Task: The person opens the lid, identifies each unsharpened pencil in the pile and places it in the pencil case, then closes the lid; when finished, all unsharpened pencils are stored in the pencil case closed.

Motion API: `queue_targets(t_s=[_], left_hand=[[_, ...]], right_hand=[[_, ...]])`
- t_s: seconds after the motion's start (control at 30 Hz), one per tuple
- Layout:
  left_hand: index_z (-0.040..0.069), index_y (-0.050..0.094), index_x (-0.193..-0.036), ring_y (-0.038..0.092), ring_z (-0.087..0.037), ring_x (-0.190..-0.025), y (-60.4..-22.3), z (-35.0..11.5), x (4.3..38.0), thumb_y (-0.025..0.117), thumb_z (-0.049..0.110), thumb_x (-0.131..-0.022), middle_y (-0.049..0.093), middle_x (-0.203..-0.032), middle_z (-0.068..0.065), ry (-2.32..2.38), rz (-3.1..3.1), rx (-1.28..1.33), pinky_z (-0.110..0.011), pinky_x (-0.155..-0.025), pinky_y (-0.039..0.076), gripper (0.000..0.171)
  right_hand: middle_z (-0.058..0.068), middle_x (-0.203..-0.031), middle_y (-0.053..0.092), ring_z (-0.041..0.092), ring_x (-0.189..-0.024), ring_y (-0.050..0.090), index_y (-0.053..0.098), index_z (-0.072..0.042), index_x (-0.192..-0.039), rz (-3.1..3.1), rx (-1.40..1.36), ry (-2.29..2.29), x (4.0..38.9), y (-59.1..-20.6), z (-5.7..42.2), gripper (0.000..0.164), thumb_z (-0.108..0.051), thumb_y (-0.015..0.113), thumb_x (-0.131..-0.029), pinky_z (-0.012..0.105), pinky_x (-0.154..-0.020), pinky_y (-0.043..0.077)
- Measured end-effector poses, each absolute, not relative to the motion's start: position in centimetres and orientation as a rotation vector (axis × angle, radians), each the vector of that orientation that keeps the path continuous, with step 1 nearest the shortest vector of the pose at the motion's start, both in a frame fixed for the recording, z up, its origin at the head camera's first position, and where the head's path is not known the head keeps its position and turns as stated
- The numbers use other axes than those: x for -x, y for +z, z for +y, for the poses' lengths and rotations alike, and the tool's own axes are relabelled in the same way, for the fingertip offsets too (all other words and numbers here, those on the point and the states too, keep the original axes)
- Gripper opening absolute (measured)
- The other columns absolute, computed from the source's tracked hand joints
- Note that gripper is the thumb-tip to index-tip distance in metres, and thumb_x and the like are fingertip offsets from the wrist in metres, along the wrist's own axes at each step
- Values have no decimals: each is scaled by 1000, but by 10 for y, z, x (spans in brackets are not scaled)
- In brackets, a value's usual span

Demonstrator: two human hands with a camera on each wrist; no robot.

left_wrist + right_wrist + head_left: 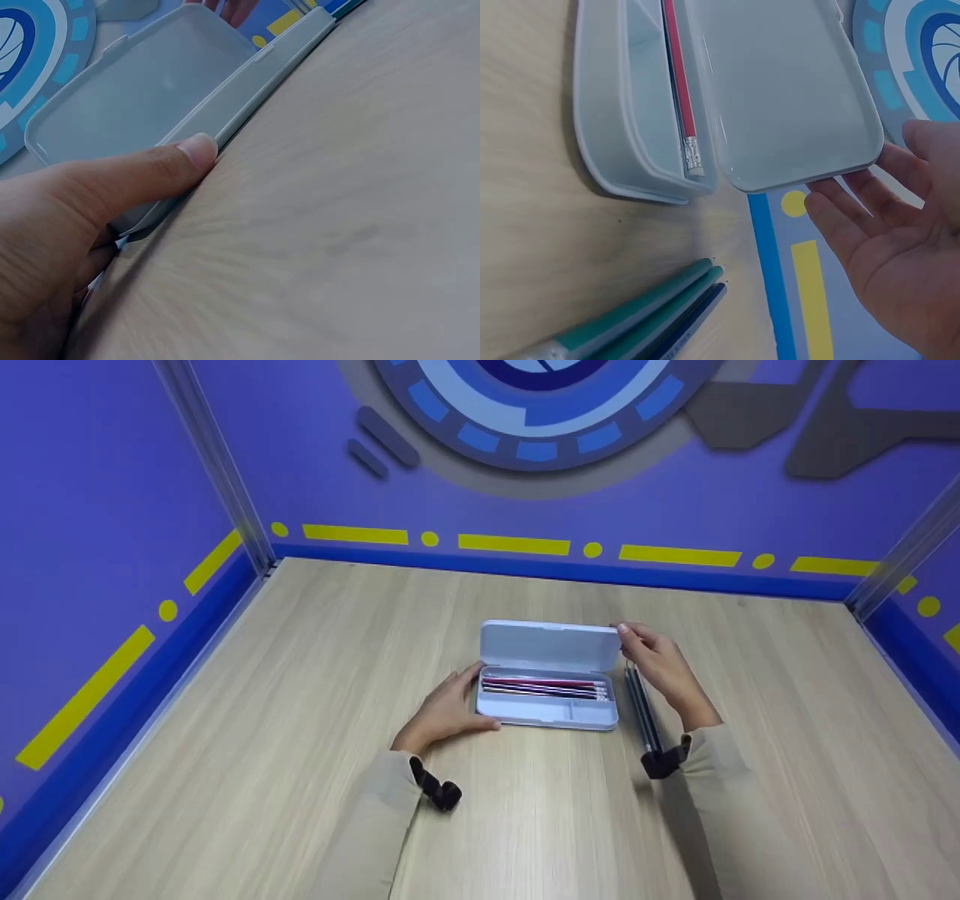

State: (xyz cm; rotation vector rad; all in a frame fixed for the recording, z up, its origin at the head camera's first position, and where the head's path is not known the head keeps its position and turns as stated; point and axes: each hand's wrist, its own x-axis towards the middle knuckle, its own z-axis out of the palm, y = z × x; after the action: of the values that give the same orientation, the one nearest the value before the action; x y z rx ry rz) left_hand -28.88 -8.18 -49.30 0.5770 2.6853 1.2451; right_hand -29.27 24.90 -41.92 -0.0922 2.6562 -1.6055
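A pale blue-grey pencil case (525, 711) lies on the table with its hinged lid (551, 647) standing up. Several pencils (544, 688), one of them red (677, 67) with a white eraser, lie in its rear compartment. My left hand (446, 709) grips the case's left end, thumb along the front wall in the left wrist view. At the lid's right corner, my right hand (660, 660) touches the edge with extended fingers behind it; its thumb stands apart from the lid in the right wrist view. Dark green and blue pencils (656, 311) lie right of the case, below that hand.
The wooden table (300, 682) runs back to a purple-blue printed wall (517, 517) with yellow dashes. Metal posts (225, 472) mark the back corners. A black wrist mount (664, 761) on the right sleeve overlaps the near ends of the loose pencils.
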Motion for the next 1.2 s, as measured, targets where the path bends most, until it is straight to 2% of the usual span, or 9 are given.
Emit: queue_targets(t_s=[0.13,0.27,0.33,0.43,0.53,0.8,1.0,1.2], left_hand=[[9,27,-152,30,-31,-143,-494,-82,289,88,39,-63,37,-153,-9,1254,2689,-577,-44,-120,20,112],[9,26,-152,32,-32,-142,-495,-82,288,88,40,-62,38,-153,-11,1262,2694,-576,-45,-118,23,114],[10,27,-152,33,-32,-141,-495,-82,288,88,40,-61,39,-152,-11,1267,2701,-588,-45,-118,24,114],[12,28,-152,35,-31,-140,-495,-82,289,89,40,-61,41,-151,-11,1276,2711,-607,-45,-117,26,113],[11,29,-151,38,-31,-138,-494,-82,290,89,39,-60,43,-149,-12,1287,2713,-620,-44,-117,27,113],[9,26,-152,34,-34,-140,-494,-82,289,89,39,-61,37,-151,-17,1280,2693,-549,-45,-118,26,115],[11,25,-152,31,-31,-142,-495,-81,289,89,41,-62,34,-154,-15,1263,2678,-550,-46,-118,25,115],[13,25,-153,29,-32,-143,-495,-81,289,89,42,-62,32,-155,-14,1251,2682,-539,-46,-118,25,115]], right_hand=[[21,-131,54,33,-123,51,50,-1,-133,2684,122,-1574,288,-422,250,65,-54,46,-96,44,-109,41],[18,-118,59,33,-112,54,55,-3,-122,2737,214,-1468,282,-426,250,57,-53,50,-95,44,-100,44],[16,-117,61,31,-112,56,56,-4,-120,2765,290,-1407,278,-426,251,52,-50,51,-95,46,-99,45],[14,-119,64,30,-115,59,60,-6,-122,2794,388,-1326,274,-426,251,49,-46,54,-95,50,-101,46],[14,-127,63,30,-119,59,60,-8,-129,2817,451,-1232,271,-425,251,52,-46,54,-95,51,-102,46],[15,-134,58,32,-122,57,63,-10,-128,2880,661,-985,260,-426,250,45,-38,62,-92,51,-100,46],[13,-138,56,30,-128,52,63,-11,-128,2896,797,-837,252,-429,248,41,-30,65,-91,49,-101,46],[13,-142,51,31,-132,48,58,-18,-134,2953,900,-613,247,-432,241,46,-23,68,-90,46,-99,47]])
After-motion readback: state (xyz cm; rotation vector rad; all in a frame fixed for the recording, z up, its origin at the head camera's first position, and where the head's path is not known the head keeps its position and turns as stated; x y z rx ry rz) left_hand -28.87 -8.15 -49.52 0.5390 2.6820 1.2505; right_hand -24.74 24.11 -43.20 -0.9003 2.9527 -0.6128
